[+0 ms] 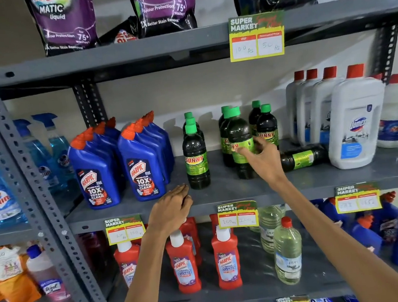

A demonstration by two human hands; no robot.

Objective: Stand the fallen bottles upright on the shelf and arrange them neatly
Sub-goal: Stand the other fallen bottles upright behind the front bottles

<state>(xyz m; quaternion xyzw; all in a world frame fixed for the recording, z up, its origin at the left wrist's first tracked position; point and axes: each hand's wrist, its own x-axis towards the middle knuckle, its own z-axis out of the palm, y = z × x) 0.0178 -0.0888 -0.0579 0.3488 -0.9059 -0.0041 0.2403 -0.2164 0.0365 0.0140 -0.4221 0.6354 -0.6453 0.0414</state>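
Dark green-capped Sunny bottles stand on the middle grey shelf. My right hand grips the label of one upright Sunny bottle at the front of the middle group. Another Sunny bottle stands upright to the left, with two more behind it. One Sunny bottle lies on its side to the right, against a white bottle. My left hand rests flat at the shelf's front edge, fingers together, holding nothing.
Blue Harpic bottles stand in rows on the left of the shelf, white red-capped Domex bottles on the right. Price tags hang from the shelf edge. Red Harpic bottles and clear bottles fill the shelf below.
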